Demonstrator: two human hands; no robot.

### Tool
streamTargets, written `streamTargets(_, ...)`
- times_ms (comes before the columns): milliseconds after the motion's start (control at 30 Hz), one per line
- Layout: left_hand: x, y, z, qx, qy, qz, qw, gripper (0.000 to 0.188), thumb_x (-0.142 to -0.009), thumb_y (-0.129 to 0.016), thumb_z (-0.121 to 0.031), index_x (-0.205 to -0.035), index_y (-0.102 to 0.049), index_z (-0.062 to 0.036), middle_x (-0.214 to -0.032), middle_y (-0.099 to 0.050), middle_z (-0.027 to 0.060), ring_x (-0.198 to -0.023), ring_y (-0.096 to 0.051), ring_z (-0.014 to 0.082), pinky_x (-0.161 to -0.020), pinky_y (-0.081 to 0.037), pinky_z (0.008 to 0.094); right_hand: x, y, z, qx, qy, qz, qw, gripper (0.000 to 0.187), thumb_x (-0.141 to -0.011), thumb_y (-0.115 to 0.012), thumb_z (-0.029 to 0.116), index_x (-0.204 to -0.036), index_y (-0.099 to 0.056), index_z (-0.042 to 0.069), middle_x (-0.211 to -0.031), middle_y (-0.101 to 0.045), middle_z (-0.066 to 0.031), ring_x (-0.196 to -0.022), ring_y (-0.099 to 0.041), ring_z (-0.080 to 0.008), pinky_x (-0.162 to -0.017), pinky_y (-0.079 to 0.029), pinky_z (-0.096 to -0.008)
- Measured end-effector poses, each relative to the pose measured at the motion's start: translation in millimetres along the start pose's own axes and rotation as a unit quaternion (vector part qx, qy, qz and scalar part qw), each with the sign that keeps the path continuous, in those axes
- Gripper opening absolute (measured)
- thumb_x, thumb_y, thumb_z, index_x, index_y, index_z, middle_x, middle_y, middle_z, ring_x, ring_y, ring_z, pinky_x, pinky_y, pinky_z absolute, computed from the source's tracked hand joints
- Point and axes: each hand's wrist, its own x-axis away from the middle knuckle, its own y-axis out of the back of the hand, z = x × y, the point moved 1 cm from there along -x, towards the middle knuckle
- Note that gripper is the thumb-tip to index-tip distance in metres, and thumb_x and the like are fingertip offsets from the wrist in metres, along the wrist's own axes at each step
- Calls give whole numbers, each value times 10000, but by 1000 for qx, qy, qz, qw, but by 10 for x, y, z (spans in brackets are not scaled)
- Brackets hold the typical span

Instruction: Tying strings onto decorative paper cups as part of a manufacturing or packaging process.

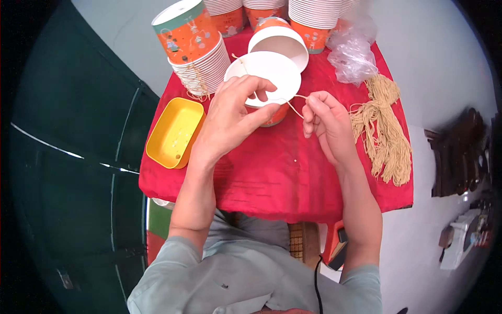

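In the middle of the table stands an orange paper tub [274,116] with a round white top face [274,73]; whether that face is a lid or the tub's base I cannot tell. My left hand [235,107] is over its near left side, thumb and index finger apart in a curve. To the right, my right hand [330,123] is closed in a pinch on a thin beige cord [296,109], which loops out from the tub's right edge. More cord with a knotted end [236,56] crosses the far left rim. The left hand's other fingers are partly hidden.
Stacked orange paper tubs [193,39] stand at the back, one tipped toward me [285,47]. A yellow tray [175,133] with small bits lies left. On the right are a beige cord bundle [387,131] and a clear plastic bag [353,55], on red cloth [261,183].
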Motion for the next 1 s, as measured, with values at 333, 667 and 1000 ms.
streamTargets(333,3,-354,85,-107,-50,43,992,279,-1009,-775,-78,-1285,-752,-51,-1049,-758,104,-958,-731,280,-885,-574,405,11,-41,-33,47,54,-9,997,169,-1174,-646,233,-1172,-680,67,-948,-709,-10,-724,-645,-72,-627,-535,-237)
streamTargets(667,290,-970,-54,381,145,-77,910,337,-1133,-655,-52,-1448,-539,-24,-1345,-650,69,-1280,-612,139,-1104,-513,337,27,-55,-170,146,197,-90,965,117,-1099,-765,136,-1119,-711,34,-1011,-747,-1,-905,-709,-65,-805,-588,-259)
streamTargets(1000,354,-1033,42,449,187,-51,872,413,-1070,-674,-6,-1471,-576,-10,-1376,-696,75,-1254,-666,135,-1045,-571,324,12,-103,-209,365,288,-121,877,98,-1008,-768,43,-1016,-675,15,-927,-743,-74,-843,-743,-175,-780,-606,-353)
